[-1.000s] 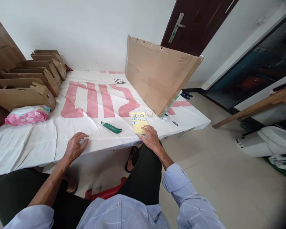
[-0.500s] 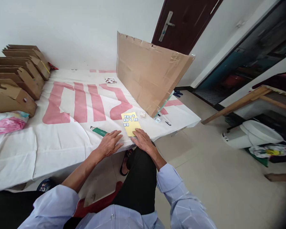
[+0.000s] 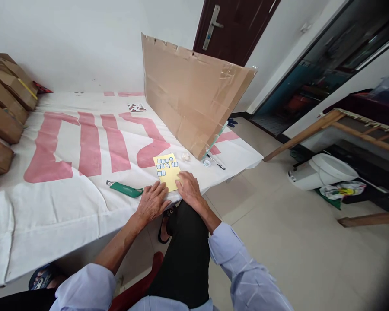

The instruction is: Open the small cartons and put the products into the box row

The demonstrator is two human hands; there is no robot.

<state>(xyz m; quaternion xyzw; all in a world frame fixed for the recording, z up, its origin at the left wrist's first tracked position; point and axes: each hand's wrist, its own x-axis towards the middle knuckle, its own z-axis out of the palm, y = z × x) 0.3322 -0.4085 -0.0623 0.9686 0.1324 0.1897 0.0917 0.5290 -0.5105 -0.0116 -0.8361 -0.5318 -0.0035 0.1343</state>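
Note:
A yellow card (image 3: 170, 178) with small pale blue-edged pieces or stickers on its upper part lies near the front edge of the cloth-covered table. My left hand (image 3: 153, 200) rests flat at the card's lower left side, fingers loosely apart. On the other side, my right hand (image 3: 188, 186) has its fingertips at the card's right edge, with its fingers stretched out and not closed round it. A green utility knife (image 3: 125, 189) lies just left of my left hand. Beyond the card sit a small clear round item (image 3: 186, 157) and a small round whitish piece (image 3: 206, 163).
A large cardboard sheet (image 3: 194, 95) stands upright behind the card. A dark pen-like stick (image 3: 216, 161) lies by its near corner. Folded cardboard boxes (image 3: 6, 95) line the table's left end. A patterned card (image 3: 136, 107) lies farther back. A white bucket (image 3: 324, 172) stands on the floor.
The view has shifted to the right. My left hand has come closer to the card, now touching its lower left side. My right hand remains at the card's right edge.

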